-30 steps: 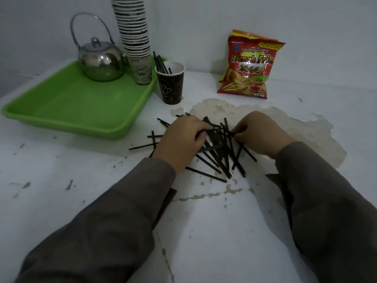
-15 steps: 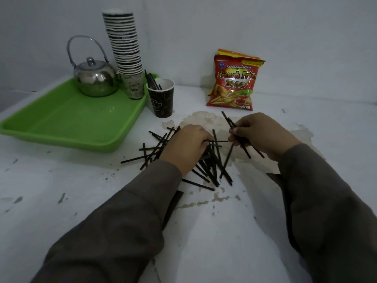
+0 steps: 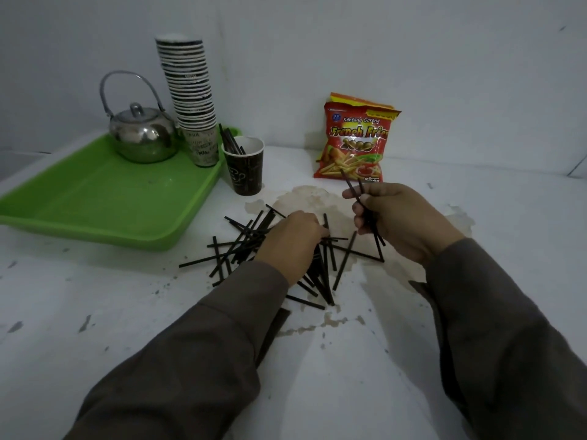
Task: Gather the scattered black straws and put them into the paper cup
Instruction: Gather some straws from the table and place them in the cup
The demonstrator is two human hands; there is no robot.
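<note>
Several black straws (image 3: 241, 246) lie scattered in a heap on the white table. My left hand (image 3: 290, 242) rests on the heap with its fingers curled down among the straws; what it holds is hidden. My right hand (image 3: 400, 217) is lifted just above the table and grips a small bundle of straws (image 3: 365, 204) that stick up and down out of the fist. A dark paper cup (image 3: 244, 168) stands upright beyond the heap, beside the tray, with a few straws leaning in it.
A green tray (image 3: 95, 204) at the left carries a steel kettle (image 3: 143, 138) and a tall stack of paper cups (image 3: 190, 96). A red snack bag (image 3: 355, 141) leans on the wall behind my right hand. The table has a brown peeled patch (image 3: 305, 198).
My right hand has risen off the table with a bundle of straws and tilted them more upright. My left hand stays on the heap. The camera has pulled back.
</note>
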